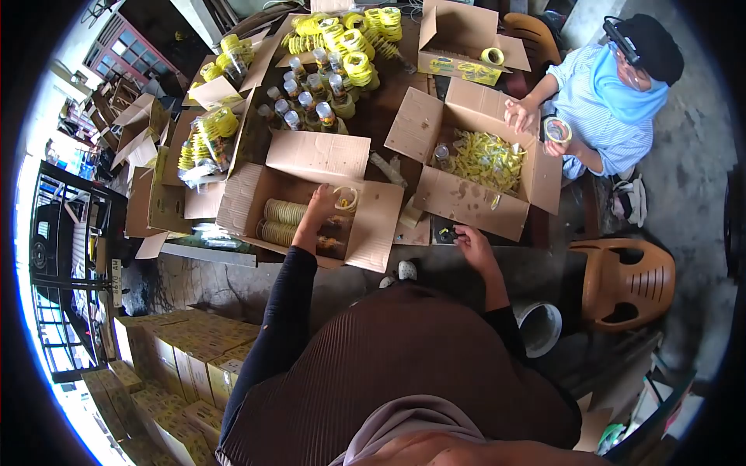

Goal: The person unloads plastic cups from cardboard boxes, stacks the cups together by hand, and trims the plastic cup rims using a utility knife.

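Note:
My left hand [318, 206] is closed on the edge of a pale yellow ring [346, 199], above an open cardboard box [291, 175]. Inside that box lie rows of stacked rings [284, 212]. Low over the table's front edge, my right hand [468, 239] has bent fingers beside a small dark item with yellow bits [446, 233]; whether it holds anything is too small to tell. Beyond it stands another open box [474, 203] with many small yellow pieces [489, 159] and a clear jar [443, 153].
A co-worker [614, 109] at the right holds a round roll [557, 130]. Several capped bottles [307, 101] and yellow ring stacks [357, 66] stand at the back. An orange chair [631, 283] and white bucket [540, 330] are at the right. Stacked cartons [179, 349] fill the lower left.

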Available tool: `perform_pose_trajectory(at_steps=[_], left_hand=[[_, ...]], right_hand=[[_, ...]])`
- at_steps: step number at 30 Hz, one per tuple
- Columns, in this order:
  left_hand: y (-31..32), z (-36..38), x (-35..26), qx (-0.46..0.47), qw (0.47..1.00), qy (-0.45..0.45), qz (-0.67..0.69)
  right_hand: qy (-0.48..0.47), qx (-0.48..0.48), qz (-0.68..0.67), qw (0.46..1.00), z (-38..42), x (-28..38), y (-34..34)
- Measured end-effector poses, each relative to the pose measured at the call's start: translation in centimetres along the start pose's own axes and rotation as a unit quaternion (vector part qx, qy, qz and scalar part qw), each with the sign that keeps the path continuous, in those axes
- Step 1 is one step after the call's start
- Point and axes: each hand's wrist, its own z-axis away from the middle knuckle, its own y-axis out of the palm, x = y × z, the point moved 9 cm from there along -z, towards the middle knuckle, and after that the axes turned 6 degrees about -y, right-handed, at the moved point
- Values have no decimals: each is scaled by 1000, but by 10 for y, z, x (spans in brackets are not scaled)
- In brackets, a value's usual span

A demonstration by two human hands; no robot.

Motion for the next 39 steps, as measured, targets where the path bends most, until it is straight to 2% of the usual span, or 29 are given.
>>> perform_pose_trajectory(at_steps=[1, 2, 3, 5, 6, 9, 10, 14, 18, 22, 25, 29, 31, 32, 36, 38, 39], left_hand=[[15, 1, 13, 1, 1000, 5, -1], [24, 3, 44, -37, 961, -71, 264], [41, 9, 71, -67, 846, -143, 510], [15, 35, 56, -54, 858, -168, 483], [-5, 50, 46, -47, 867, -196, 455], [-48, 87, 13, -50, 887, -204, 412], [-46, 88, 15, -66, 903, -177, 386], [-53, 98, 6, -76, 909, -182, 366], [-48, 89, -3, -29, 917, -192, 348], [-40, 72, -27, 23, 942, -203, 268], [-39, 55, -42, -12, 959, -179, 219], [-52, 41, -67, 19, 958, -226, 177], [-74, 34, -82, -80, 964, -212, 137], [-87, 35, -95, -108, 960, -219, 134], [-105, 29, -146, -182, 944, -197, 195], [-104, 27, -185, -216, 938, -158, 221], [-102, 28, -203, -221, 933, -155, 240]], right_hand=[[-10, -2, 34, 999, 4, 4, -1], [-7, -7, 34, 999, 9, 6, 1], [-9, -20, 32, 999, 14, 9, 0], [-6, -36, 35, 999, 26, 11, -1], [-9, -16, 46, 999, 29, 11, 3], [-13, 17, 70, 997, 33, 8, 13], [-16, 31, 77, 996, 32, 8, 17], [-25, 34, 32, 999, 20, 10, 21], [-30, 60, 37, 997, 4, 10, 15], [-34, 74, 23, 996, -21, -3, -14], [-45, 61, -16, 997, -40, 6, -46], [-61, 58, 7, 996, -71, -6, -76], [-105, 69, 14, 992, -94, -7, -80], [-84, 91, 48, 991, -109, -16, -75], [-159, 109, 120, 974, -167, -18, -50], [-226, 61, 188, 954, -190, -6, -38], [-233, 71, 185, 952, -202, -11, -28]])
